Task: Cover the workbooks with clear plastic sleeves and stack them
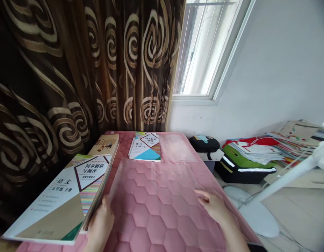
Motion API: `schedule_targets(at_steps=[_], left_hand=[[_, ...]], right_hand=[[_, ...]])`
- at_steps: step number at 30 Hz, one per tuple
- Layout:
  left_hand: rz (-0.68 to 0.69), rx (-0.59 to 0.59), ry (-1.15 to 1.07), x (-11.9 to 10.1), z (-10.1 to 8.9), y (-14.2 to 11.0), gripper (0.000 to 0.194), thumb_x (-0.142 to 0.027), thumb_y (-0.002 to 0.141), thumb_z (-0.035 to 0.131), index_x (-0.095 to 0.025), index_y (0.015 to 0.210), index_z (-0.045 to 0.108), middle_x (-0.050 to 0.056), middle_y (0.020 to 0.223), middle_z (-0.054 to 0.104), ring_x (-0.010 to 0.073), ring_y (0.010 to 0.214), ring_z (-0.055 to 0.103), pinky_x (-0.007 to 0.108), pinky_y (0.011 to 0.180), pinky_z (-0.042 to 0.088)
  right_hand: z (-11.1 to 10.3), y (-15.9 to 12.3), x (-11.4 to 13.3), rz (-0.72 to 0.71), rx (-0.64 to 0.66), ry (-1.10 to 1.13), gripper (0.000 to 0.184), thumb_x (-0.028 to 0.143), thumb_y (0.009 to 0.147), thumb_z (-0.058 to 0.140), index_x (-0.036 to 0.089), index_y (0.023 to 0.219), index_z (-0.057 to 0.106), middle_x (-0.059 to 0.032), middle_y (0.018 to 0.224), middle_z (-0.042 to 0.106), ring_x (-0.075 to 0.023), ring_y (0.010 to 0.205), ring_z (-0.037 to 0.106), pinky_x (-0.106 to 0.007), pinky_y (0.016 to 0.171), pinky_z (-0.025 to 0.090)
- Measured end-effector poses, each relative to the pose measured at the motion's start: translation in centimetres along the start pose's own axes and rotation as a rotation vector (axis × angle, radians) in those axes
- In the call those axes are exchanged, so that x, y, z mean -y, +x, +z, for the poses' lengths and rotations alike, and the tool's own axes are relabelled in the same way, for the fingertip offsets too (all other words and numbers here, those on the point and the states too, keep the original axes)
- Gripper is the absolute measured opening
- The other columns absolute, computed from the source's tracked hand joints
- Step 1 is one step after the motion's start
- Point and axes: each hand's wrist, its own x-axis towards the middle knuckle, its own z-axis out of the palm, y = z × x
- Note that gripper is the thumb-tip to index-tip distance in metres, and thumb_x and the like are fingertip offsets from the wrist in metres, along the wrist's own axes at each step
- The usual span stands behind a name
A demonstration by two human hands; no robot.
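Observation:
A clear plastic sheet (156, 175) lies over the pink hexagon-patterned table covering in front of me. My left hand (101, 217) is closed at the sheet's left edge, close beside the right side of a book stack. That stack is topped by a white-and-tan workbook (59, 196) with Chinese print, upside down to me. At the sheet's right side is my right hand (211, 206), its index finger stretched out and the thumb a little apart from it. Its other fingers are partly hidden.
A tan book (105, 145) shows behind the workbook. Farther back lie a blue-and-white workbook (146, 150) and another clear sheet (177, 147). Right of the table stand a white lamp (264, 213), a black case (203, 144) and a green-and-black box (243, 168) piled with papers. A curtain (120, 63) hangs behind.

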Motion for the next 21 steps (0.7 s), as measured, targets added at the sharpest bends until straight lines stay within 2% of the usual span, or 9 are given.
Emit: schedule_targets(at_steps=[3,5,8,10,12,14,16,18,21], left_hand=[[-0.032,0.0,0.066,-0.4,-0.7,-0.6,0.034,-0.027,0.081,0.048,-0.011,0.107,0.063,0.007,0.064,0.059,0.0212,0.057,0.058,0.031,0.052,0.046],[-0.041,0.013,0.158,-0.6,-1.1,-1.0,0.035,-0.02,0.081,0.045,-0.011,0.108,0.065,0.011,0.069,0.063,0.0225,0.058,0.06,0.031,0.048,0.047],[-0.014,0.011,0.274,-1.6,-1.4,-1.4,0.044,-0.01,0.079,0.04,-0.009,0.115,0.066,0.019,0.098,0.069,0.0258,0.076,0.067,0.033,0.054,0.054],[0.028,0.015,0.267,-3.1,-1.4,-1.2,0.048,-0.006,0.079,0.038,-0.01,0.119,0.064,0.021,0.121,0.063,0.0282,0.095,0.067,0.036,0.064,0.058],[0.097,0.068,0.204,-5.3,-1.4,-0.5,0.048,-0.007,0.083,0.037,-0.013,0.124,0.062,0.018,0.135,0.055,0.0298,0.113,0.06,0.04,0.079,0.057],[0.206,0.163,0.074,-7.8,-1.5,0.7,0.048,-0.013,0.087,0.039,-0.018,0.132,0.055,0.012,0.142,0.049,0.0281,0.129,0.048,0.044,0.098,0.049],[0.34,0.276,-0.08,-9.9,-1.4,2.0,0.051,-0.021,0.089,0.041,-0.026,0.14,0.045,0.005,0.15,0.04,0.026,0.139,0.035,0.049,0.109,0.037],[0.42,0.375,-0.193,-11.4,-1.2,3.1,0.054,-0.029,0.091,0.042,-0.032,0.145,0.035,0.001,0.155,0.028,0.0261,0.143,0.024,0.055,0.114,0.027],[0.409,0.48,-0.25,-12.2,-0.5,3.6,0.057,-0.041,0.093,0.039,-0.032,0.147,0.027,0.003,0.157,0.021,0.0285,0.144,0.019,0.06,0.114,0.02]], right_hand=[[0.1,0.0,0.3,-0.001,0.007,-0.031,0.043,0.022,0.077,0.043,0.021,0.113,0.068,-0.0041,0.108,0.072,-0.0208,0.101,0.067,-0.029,0.085,0.05],[0.1,0.0,0.5,0.012,0.017,-0.066,0.044,0.02,0.079,0.042,0.019,0.116,0.066,-0.0052,0.113,0.071,-0.0202,0.104,0.066,-0.029,0.088,0.049],[0.1,0.0,1.0,0.033,0.027,-0.148,0.045,0.017,0.082,0.041,0.019,0.12,0.065,-0.0056,0.115,0.07,-0.0198,0.108,0.065,-0.029,0.091,0.048],[0.0,-0.1,1.5,0.036,0.02,-0.226,0.045,0.016,0.083,0.04,0.019,0.12,0.065,-0.0059,0.115,0.07,-0.0205,0.11,0.064,-0.03,0.093,0.047],[0.2,-0.2,2.0,0.037,0.006,-0.301,0.044,0.015,0.084,0.04,0.019,0.121,0.064,-0.0068,0.114,0.07,-0.0217,0.11,0.064,-0.032,0.093,0.047],[0.4,-0.2,2.3,0.026,-0.019,-0.342,0.045,0.014,0.085,0.039,0.019,0.121,0.065,-0.0073,0.113,0.071,-0.0227,0.11,0.064,-0.034,0.093,0.048],[0.7,-0.2,2.4,0.008,-0.051,-0.355,0.046,0.011,0.084,0.039,0.02,0.119,0.066,-0.0067,0.113,0.071,-0.0223,0.109,0.064,-0.034,0.093,0.048],[0.9,-0.2,2.3,-0.008,-0.069,-0.358,0.047,0.008,0.082,0.039,0.022,0.118,0.066,-0.0061,0.112,0.071,-0.0212,0.109,0.064,-0.033,0.092,0.048],[0.9,-0.2,2.1,-0.008,-0.051,-0.37,0.05,0.006,0.081,0.039,0.022,0.121,0.065,-0.0058,0.112,0.071,-0.0198,0.107,0.065,-0.031,0.091,0.048]])
